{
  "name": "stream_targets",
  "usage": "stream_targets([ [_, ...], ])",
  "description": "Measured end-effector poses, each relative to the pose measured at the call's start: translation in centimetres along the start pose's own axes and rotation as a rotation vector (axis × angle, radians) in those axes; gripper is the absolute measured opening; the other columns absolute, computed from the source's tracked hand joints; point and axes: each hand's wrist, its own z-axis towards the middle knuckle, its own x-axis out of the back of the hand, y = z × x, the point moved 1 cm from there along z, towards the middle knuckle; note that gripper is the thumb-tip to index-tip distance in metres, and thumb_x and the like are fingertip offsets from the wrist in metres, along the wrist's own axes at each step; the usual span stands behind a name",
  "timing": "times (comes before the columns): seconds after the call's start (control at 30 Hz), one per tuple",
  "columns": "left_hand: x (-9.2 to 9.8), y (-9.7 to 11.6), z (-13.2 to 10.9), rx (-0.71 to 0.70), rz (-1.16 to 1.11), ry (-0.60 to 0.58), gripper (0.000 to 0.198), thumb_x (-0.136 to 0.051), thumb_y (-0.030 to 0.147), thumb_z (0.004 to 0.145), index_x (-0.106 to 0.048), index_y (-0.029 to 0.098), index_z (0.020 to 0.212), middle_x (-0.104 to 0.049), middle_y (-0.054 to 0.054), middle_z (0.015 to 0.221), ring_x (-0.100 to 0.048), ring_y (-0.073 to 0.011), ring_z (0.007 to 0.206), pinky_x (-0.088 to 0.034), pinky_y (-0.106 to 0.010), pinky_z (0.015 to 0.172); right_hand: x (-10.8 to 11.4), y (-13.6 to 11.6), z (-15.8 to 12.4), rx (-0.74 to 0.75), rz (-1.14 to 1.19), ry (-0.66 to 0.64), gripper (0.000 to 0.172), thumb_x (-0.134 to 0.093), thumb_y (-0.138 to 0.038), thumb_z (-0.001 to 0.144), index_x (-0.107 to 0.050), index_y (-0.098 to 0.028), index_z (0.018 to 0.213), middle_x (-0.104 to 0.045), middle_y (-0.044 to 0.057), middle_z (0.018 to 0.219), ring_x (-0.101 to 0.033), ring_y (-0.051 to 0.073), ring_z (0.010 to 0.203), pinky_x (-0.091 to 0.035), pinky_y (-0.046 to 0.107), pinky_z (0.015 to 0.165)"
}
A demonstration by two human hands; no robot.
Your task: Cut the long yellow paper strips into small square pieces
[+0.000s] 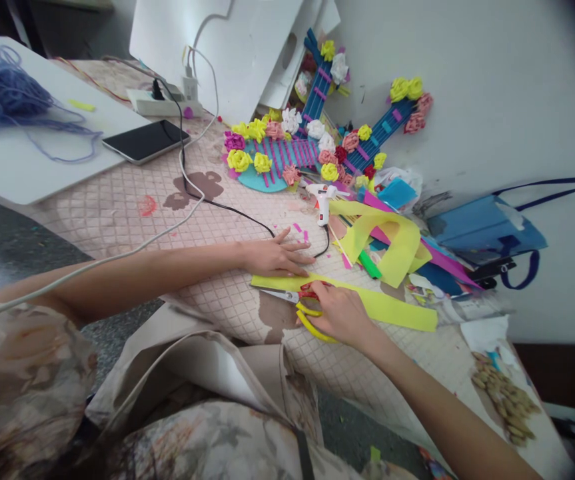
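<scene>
A long strip of yellow crepe paper (397, 311) lies across the quilted table cover. My left hand (274, 256) lies flat with its fingers spread, its fingertips at the strip's upper edge near the left end. In my right hand (342, 312) is a pair of scissors (312, 323) with red and yellow handles. Their blades point left and are parted, lying over the lower edge of the strip's left end. Just beyond my left fingertips are small magenta paper scraps (301, 231). A white hot glue gun (323, 203) stands above them.
Paper-flower decorations (287, 153) stand at the back by the wall. Looped yellow paper (392, 243) and coloured sheets lie to the right, near a blue bag (487, 227). A phone (146, 141), power strip (162, 103) and purple yarn (4, 87) are at left. Cables cross the table.
</scene>
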Motion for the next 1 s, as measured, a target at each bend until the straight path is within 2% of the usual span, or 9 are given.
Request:
stream_targets([
  [0.3, -0.1, 0.0, 0.0, -0.011, 0.035, -0.006, 0.040, -0.042, 0.025, 0.088, -0.048, 0.037, 0.126, -0.036, 0.003, 0.142, -0.017, -0.0243, 0.135, -0.003, -0.051, 0.108, -0.1, 0.0, 0.4, 0.043, 0.005, 0.020, 0.045, -0.051, -0.060, 0.074, -0.053, -0.018, 0.092, -0.067, 0.006, 0.076, -0.063, 0.023, 0.070, -0.035, 0.028, 0.056],
  [0.43, -0.1, -0.1, -0.1, -0.007, -0.007, 0.016, 0.040, -0.044, 0.025, 0.088, -0.048, 0.038, 0.125, -0.038, 0.003, 0.140, -0.019, -0.0240, 0.135, -0.004, -0.050, 0.108, -0.3, -0.3, 0.0, 0.095, 0.027, 0.071, 0.040, -0.052, -0.054, 0.074, -0.054, -0.018, 0.089, -0.067, 0.007, 0.076, -0.063, 0.024, 0.072, -0.038, 0.028, 0.060],
  [0.53, 0.3, -0.1, -0.2, -0.004, -0.030, 0.002, 0.040, -0.041, 0.027, 0.089, -0.046, 0.035, 0.128, -0.037, 0.001, 0.141, -0.020, -0.0237, 0.135, -0.003, -0.050, 0.108, -0.4, 0.2, -0.9, 0.054, 0.104, 0.124, 0.039, -0.055, -0.052, 0.072, -0.055, -0.018, 0.090, -0.067, 0.007, 0.078, -0.063, 0.023, 0.074, -0.041, 0.028, 0.063],
  [0.67, 0.9, 0.1, 0.0, 0.033, -0.019, 0.030, 0.040, -0.036, 0.029, 0.091, -0.043, 0.027, 0.130, -0.037, -0.006, 0.141, -0.023, -0.0254, 0.134, -0.008, -0.052, 0.107, -0.5, 3.8, -3.1, -0.168, 0.247, 0.164, 0.029, -0.058, -0.041, 0.073, -0.053, -0.022, 0.095, -0.068, 0.005, 0.096, -0.065, 0.020, 0.079, -0.046, 0.028, 0.065],
  [0.73, 1.2, 0.6, 0.5, 0.063, -0.003, 0.089, 0.037, -0.036, 0.027, 0.091, -0.047, 0.023, 0.126, -0.046, -0.008, 0.135, -0.035, -0.0234, 0.127, -0.018, -0.045, 0.105, -0.6, 6.8, -4.5, -0.345, 0.286, 0.199, 0.028, -0.060, -0.038, 0.072, -0.052, -0.022, 0.094, -0.068, 0.006, 0.098, -0.065, 0.022, 0.078, -0.048, 0.031, 0.064],
  [0.83, 1.4, 1.7, 1.6, 0.164, 0.059, 0.156, 0.029, -0.039, 0.026, 0.089, -0.057, 0.019, 0.111, -0.059, -0.009, 0.113, -0.050, -0.0208, 0.108, -0.034, -0.034, 0.094, -1.0, 11.0, -6.5, -0.505, 0.329, 0.194, 0.030, -0.062, -0.035, 0.071, -0.051, -0.021, 0.096, -0.067, 0.007, 0.095, -0.065, 0.024, 0.081, -0.049, 0.034, 0.066],
  [0.9, 1.3, 2.6, 2.4, 0.260, 0.101, 0.147, 0.024, -0.045, 0.028, 0.086, -0.059, 0.018, 0.102, -0.061, -0.009, 0.103, -0.054, -0.0211, 0.099, -0.039, -0.032, 0.086, -1.2, 13.0, -7.3, -0.526, 0.366, 0.193, 0.028, -0.061, -0.032, 0.072, -0.052, -0.021, 0.096, -0.067, 0.009, 0.098, -0.064, 0.024, 0.084, -0.048, 0.036, 0.069],
  [1.0, 1.1, 3.5, 3.7, 0.388, 0.112, 0.044, 0.027, -0.058, 0.034, 0.076, -0.058, 0.017, 0.098, -0.061, -0.008, 0.099, -0.057, -0.0217, 0.090, -0.043, -0.030, 0.076, -1.3, 14.3, -7.5, -0.454, 0.455, 0.191, 0.023, -0.059, -0.027, 0.073, -0.053, -0.020, 0.094, -0.064, 0.009, 0.104, -0.062, 0.022, 0.093, -0.047, 0.036, 0.076],
])
